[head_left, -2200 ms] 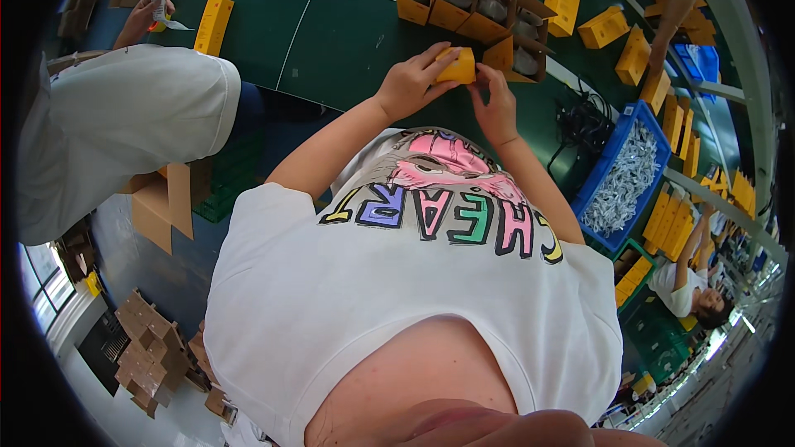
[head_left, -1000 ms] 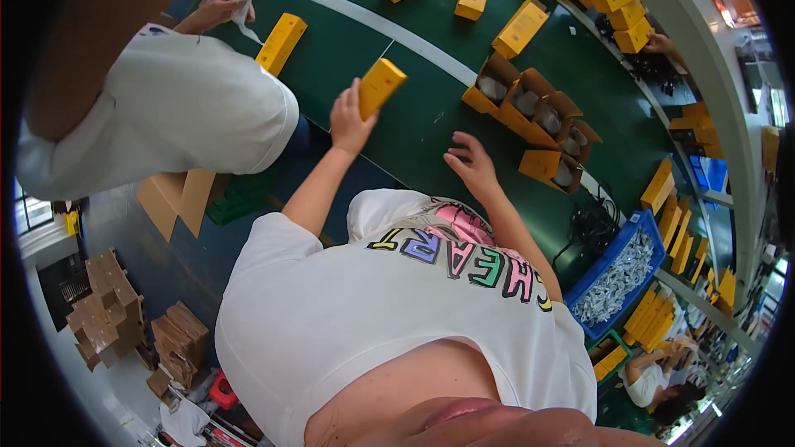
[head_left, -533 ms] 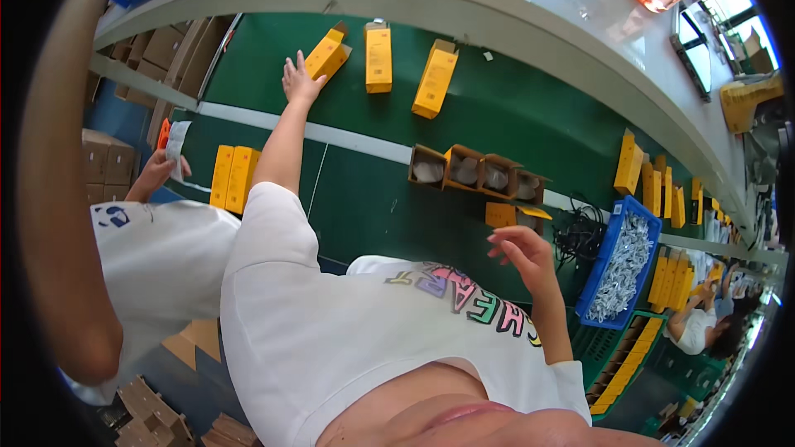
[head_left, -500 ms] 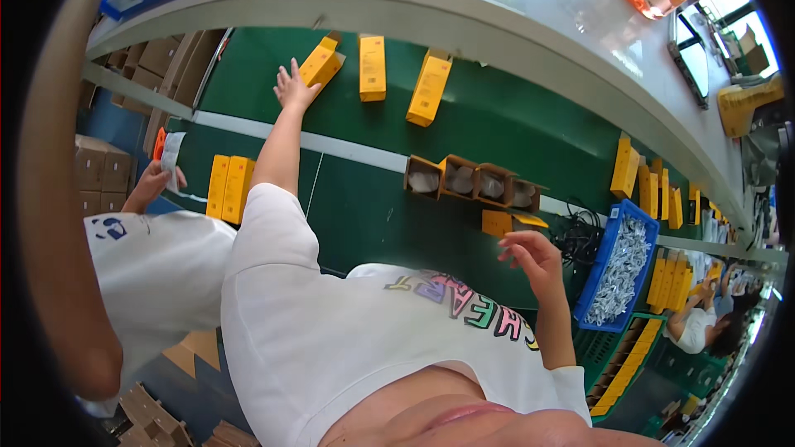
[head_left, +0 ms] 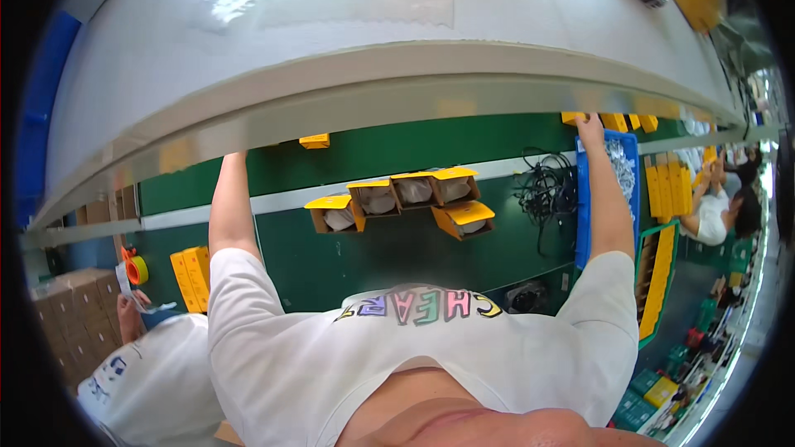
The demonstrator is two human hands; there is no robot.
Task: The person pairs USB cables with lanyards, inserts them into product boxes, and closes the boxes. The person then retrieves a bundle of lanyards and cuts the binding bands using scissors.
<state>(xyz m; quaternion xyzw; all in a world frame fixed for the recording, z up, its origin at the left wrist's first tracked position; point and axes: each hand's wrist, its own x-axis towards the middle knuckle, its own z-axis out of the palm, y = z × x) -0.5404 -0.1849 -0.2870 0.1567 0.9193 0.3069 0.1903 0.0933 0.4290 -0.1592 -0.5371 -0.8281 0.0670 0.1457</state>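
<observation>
My right hand [head_left: 590,130] reaches forward past a blue bin of small pale parts [head_left: 617,167]. Its fingers are closed on the edge of a yellow box [head_left: 572,117] beneath the shelf. My left forearm [head_left: 233,211] stretches forward over the green bench, and the shelf edge hides the hand. Between my arms stand several open yellow-flapped cartons [head_left: 374,199] with wrapped contents. One more open carton [head_left: 464,219] sits nearer to me, at their right end. Another yellow box [head_left: 315,141] lies farther back, partly covered by the shelf.
A pale shelf [head_left: 414,62] crosses above the bench. Black cables [head_left: 546,190] lie left of the blue bin. Two yellow boxes [head_left: 191,277] stand at left, near a co-worker's hand [head_left: 130,314] with a tape dispenser [head_left: 132,269]. A green crate [head_left: 658,285] of yellow cartons is at right.
My left hand has gone from the tilted yellow box to behind the shelf edge. My right hand has reached forward and right to a yellow box. The view has shifted toward the shelf.
</observation>
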